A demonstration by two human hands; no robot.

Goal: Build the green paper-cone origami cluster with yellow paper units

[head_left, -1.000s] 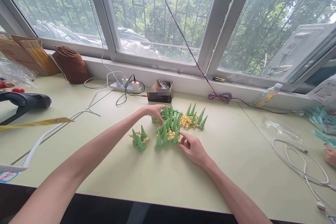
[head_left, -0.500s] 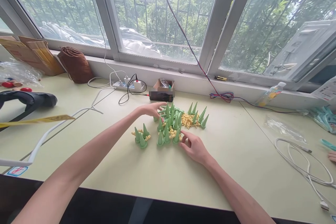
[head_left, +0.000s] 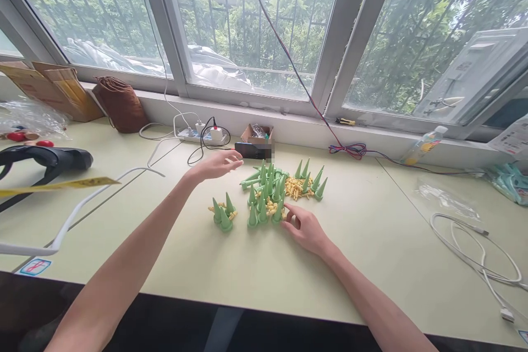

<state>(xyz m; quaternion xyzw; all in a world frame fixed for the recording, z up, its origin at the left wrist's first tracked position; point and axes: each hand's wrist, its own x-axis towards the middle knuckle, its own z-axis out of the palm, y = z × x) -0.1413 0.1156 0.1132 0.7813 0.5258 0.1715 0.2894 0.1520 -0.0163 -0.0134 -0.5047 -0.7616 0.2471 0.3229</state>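
My left hand (head_left: pixel 220 164) hovers over the table, left of and behind the green pieces. Its fingers are stretched out and hold nothing. My right hand (head_left: pixel 306 227) rests at the near right of the pile, fingers loosely curved with a gap between thumb and forefinger. Its fingertips are at a green cone (head_left: pixel 278 213), seemingly touching it. Several more green cones (head_left: pixel 263 212) stand close together, with yellow pegs (head_left: pixel 271 208) among them. A small cluster of cones (head_left: pixel 225 220) is apart on the left. Behind, further cones (head_left: pixel 317 180) surround a heap of yellow pegs (head_left: pixel 297 187).
Along the window side are a small cardboard box (head_left: pixel 256 135), a power strip (head_left: pixel 193 134), a brown pouch (head_left: pixel 119 104) and a plastic bottle (head_left: pixel 424 146). A white cable (head_left: pixel 474 256) lies coiled on the right. A black strap-like object (head_left: pixel 53 160) lies at the left.
My left hand has pulled away from the green pieces, up and to the left, uncovering green parts at the pile's back left. My right hand has stayed in place.
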